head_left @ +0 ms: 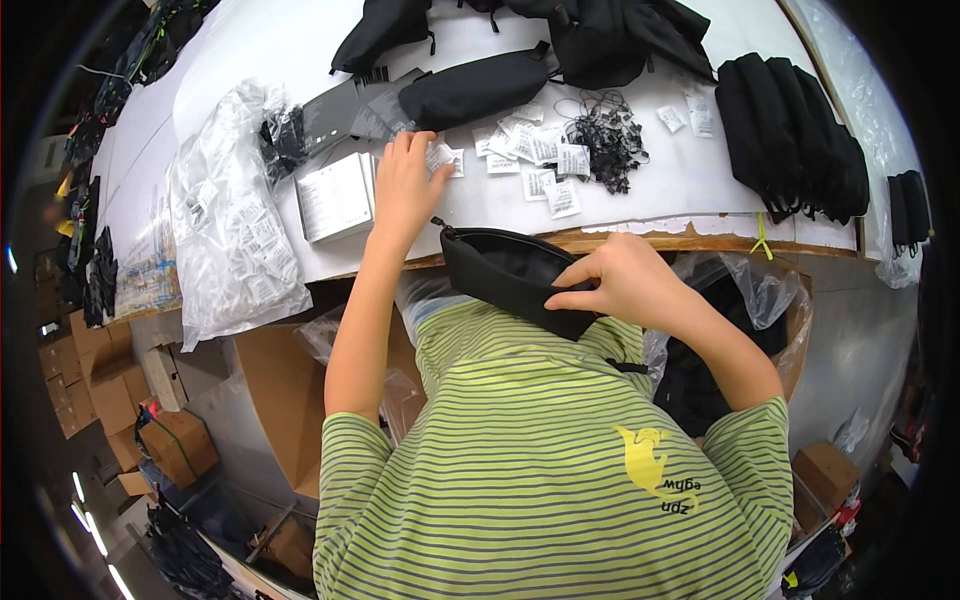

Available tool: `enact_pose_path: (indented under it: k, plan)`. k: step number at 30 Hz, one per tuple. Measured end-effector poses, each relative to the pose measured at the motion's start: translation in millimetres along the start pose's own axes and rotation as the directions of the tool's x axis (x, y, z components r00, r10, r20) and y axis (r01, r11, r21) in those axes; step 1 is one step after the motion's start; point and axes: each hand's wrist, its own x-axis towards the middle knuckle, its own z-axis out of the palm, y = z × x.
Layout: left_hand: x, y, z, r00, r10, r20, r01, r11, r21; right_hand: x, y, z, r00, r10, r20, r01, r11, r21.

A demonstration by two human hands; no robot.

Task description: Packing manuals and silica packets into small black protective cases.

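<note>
Black zip pouch (505, 285) is held at the person's waist, just in front of the table's near edge, its mouth unzipped and gaping upward. Largest around it is the white table (290, 50), spreading across the upper part of the view. On its left side lies a clear plastic bag (235, 220) full of small white packets; on its right, a row of black pouches (790, 140) is bunched together.

The held pouch's long axis slants from upper left, at its zip-pull end, to lower right. The right hand (620, 280) is the nearer one: thumb and fingers pinch the rim toward that lower-right end. The left hand (405, 185) is apart from the pouch, beyond its zip-pull end and over the table, fingers stretched away from the body.

Beside the left wrist stands a stack of cards (335, 200); well to the right of that hand sits a tangle of black cords (610, 145), with loose white packets (535, 145) next to it. Smaller again, a single packet (438, 155) lies between the left thumb and fingers, forward and left of the pouch's mouth; whether the hand grips it, I cannot tell.
</note>
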Motion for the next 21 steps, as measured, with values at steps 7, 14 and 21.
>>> enact_pose_path:
  k: [7,14,21]
  plan:
    - [2,24,-33,0.989,-0.092,-0.117,0.047,0.939,-0.341,-8,0,-4,0.987,-0.100,-0.124,0.074,0.978,-0.197]
    - [-22,81,-88,0.966,0.259,0.026,-0.223,0.875,-0.430,3,-5,-16,0.944,-0.264,-0.197,0.156,0.886,-0.437]
    - [-61,51,-36,0.913,-0.401,-0.078,0.044,0.286,-0.957,8,-12,-21,0.864,-0.281,-0.417,0.164,0.941,-0.295]
